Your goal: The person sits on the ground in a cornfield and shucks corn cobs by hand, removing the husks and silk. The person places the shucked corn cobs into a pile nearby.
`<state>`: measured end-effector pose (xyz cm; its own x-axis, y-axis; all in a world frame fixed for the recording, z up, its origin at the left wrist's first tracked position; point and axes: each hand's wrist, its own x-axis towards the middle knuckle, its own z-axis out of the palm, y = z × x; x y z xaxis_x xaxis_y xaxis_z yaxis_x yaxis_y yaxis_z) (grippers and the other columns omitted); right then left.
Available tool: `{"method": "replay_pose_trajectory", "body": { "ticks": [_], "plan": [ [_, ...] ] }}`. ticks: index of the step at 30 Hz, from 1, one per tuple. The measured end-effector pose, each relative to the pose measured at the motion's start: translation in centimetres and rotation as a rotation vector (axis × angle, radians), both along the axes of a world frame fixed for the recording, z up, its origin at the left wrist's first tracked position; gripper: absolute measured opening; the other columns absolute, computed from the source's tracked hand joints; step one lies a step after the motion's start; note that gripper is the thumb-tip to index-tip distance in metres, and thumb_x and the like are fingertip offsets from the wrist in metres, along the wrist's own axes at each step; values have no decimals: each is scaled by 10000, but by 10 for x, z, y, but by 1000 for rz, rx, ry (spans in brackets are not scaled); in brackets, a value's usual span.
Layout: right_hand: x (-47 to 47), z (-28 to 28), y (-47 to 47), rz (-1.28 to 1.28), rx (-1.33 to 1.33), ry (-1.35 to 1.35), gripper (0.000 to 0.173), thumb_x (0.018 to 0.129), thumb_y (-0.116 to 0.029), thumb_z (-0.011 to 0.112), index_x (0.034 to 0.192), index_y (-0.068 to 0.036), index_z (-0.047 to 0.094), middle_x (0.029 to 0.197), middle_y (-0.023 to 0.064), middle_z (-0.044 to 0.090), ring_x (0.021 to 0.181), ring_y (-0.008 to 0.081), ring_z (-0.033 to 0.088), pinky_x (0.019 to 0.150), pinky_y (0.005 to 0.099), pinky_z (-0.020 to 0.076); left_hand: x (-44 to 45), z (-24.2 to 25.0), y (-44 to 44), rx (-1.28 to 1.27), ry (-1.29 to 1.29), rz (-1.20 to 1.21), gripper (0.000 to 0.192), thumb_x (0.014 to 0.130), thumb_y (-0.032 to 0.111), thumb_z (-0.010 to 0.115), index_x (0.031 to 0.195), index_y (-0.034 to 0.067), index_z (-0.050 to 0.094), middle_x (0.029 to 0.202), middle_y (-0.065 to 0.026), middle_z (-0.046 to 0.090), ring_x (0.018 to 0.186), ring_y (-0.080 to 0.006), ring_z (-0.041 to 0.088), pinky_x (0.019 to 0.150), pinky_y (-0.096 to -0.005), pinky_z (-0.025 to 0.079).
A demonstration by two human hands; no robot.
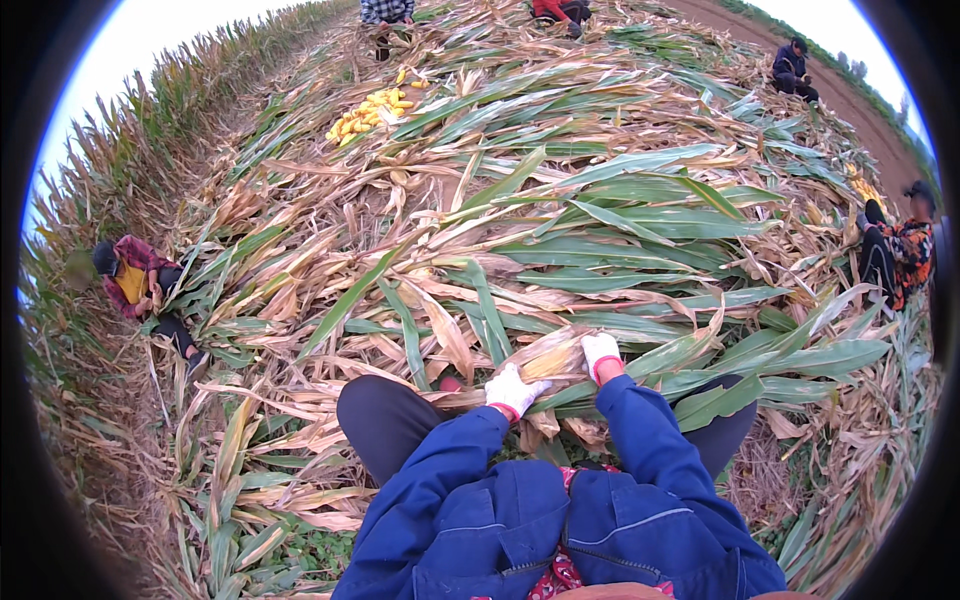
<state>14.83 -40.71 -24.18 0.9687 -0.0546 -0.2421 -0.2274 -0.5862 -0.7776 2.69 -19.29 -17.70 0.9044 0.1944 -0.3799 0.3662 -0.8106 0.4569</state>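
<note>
An ear of corn in its dry husk (551, 363) lies between my two gloved hands, low over the cut stalks in front of my knees. My left hand (515, 391), in a white glove with a pink cuff, grips the husk at the ear's left end. At the right end, my right hand (602, 355), gloved alike, is closed on the husk; its fingertips are partly hidden. Pale yellow shows along the middle of the ear. Cut corn stalks with green and dry leaves (615, 262) spread all around.
Husked yellow ears lie in a pile (369, 114) farther ahead, with more ears (862, 186) at the far right. Standing corn (150, 142) borders the left side. One person (142, 281) sits at left, another (900, 251) at right, and several others are farther off.
</note>
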Motion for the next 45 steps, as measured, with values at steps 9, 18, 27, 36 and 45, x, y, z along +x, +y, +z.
{"method": "replay_pose_trajectory", "body": {
  "ticks": [9, 18, 27, 36, 45],
  "plan": [
    [10, -61, -7, 67, -341, -138, 289, 931, -229, 520, 963, -52, 745, 1032, 233, 731, 968, 409, 691, 880, 472, 548, -2, 1, 0, -9, 8, 6, 1047, 748, 792, 696, 1387, -22, 538, 1302, -265, 665, 1204, -399, 656, 1061, -452, 470],
    [-13, -7, -11, -295, 568, 290, 289, 897, -100, 542, 1148, -50, 674, 960, 101, 658, 778, 252, 603, 771, 457, 579, 0, 13, 3, -61, 71, -9, 1042, 753, 757, 717, 1423, -15, 518, 1358, -258, 634, 1254, -385, 628, 1075, -434, 476],
    [-32, 33, -17, -327, 924, 413, 681, 881, -162, 697, 1503, -83, 431, 1284, 101, 617, 966, 293, 673, 733, 459, 594, 10, -12, 9, -94, 64, -115, 1055, 768, 728, 722, 1488, -1, 471, 1418, -258, 594, 1309, -379, 588, 1110, -407, 454],
    [-41, 47, -13, -327, 966, 348, 110, 877, -58, 585, 970, -18, 628, 764, 84, 593, 549, 238, 587, 503, 425, 553, 30, 40, -9, -579, -181, -279, 800, 864, 359, 788, 1492, -27, 479, 1507, -221, 523, 1397, -312, 512, 1173, -356, 383],
    [-64, 55, -17, 4, 1107, 337, 179, 928, -20, 630, 1097, 11, 678, 876, 104, 714, 643, 206, 672, 551, 377, 556, 33, 36, -60, -170, -466, -360, 378, 941, 274, 688, 1236, 37, 700, 1162, -175, 727, 1120, -332, 676, 983, -403, 524]
  ]
}}
